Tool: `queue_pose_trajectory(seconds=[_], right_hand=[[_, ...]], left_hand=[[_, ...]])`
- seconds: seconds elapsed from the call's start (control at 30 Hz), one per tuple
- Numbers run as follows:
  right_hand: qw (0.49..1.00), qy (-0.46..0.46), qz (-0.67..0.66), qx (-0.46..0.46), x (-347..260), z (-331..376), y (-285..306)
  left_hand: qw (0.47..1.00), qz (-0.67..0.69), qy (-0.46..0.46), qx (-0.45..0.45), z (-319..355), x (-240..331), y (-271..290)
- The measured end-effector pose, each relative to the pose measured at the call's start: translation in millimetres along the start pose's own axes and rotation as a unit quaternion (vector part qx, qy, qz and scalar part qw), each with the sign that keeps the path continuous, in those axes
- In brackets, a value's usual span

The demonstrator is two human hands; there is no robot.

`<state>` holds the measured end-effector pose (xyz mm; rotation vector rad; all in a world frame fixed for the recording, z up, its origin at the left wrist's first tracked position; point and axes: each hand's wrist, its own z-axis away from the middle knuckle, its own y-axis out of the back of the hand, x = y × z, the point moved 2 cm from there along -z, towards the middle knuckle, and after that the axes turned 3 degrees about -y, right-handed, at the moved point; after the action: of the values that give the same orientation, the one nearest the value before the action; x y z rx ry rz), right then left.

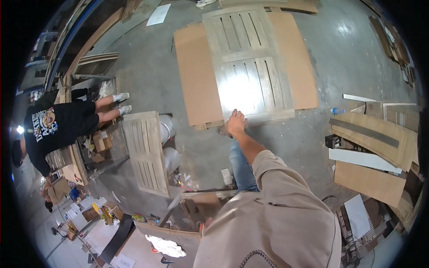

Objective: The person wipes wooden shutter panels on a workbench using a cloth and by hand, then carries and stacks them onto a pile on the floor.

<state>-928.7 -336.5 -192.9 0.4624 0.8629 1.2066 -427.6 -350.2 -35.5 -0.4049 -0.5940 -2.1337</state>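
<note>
A pale grey-brown slatted wooden door panel lies flat on a brown cardboard sheet. My right hand reaches down to the panel's near left corner, its fingers bent over the edge. What lies beneath the palm is hidden. Strong glare whitens the panel just beyond that hand. My left hand shows only as a small patch beside the wooden frame at my side; its fingers cannot be made out.
Another slatted panel leans against white cylindrical containers to the left. Beyond it a person in black bends over a workbench. Boards are stacked on the right. A cluttered table stands at lower left.
</note>
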Motion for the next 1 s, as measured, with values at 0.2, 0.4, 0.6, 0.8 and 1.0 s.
queue_pose_trajectory(seconds=[0.2,0.4,0.6,0.8,1.0], right_hand=[[0.987,-0.036,0.112,0.107,98.3,-59.4,62.9],[0.989,0.013,0.131,0.061,136.7,-104.0,101.0],[0.990,-0.021,0.137,-0.003,138.6,-120.5,106.8],[0.991,-0.007,0.133,-0.026,122.2,-103.1,111.1],[0.988,0.032,0.148,0.037,143.4,-106.6,115.2]], left_hand=[[1.000,-0.011,0.023,0.005,15.4,9.5,-20.1],[0.999,-0.014,0.042,0.018,33.2,20.5,-44.6],[0.999,-0.012,0.043,0.015,37.6,30.2,-63.1],[0.999,0.017,0.030,0.027,43.3,26.8,-65.5],[0.998,0.059,0.028,0.020,40.7,6.1,-74.4]])
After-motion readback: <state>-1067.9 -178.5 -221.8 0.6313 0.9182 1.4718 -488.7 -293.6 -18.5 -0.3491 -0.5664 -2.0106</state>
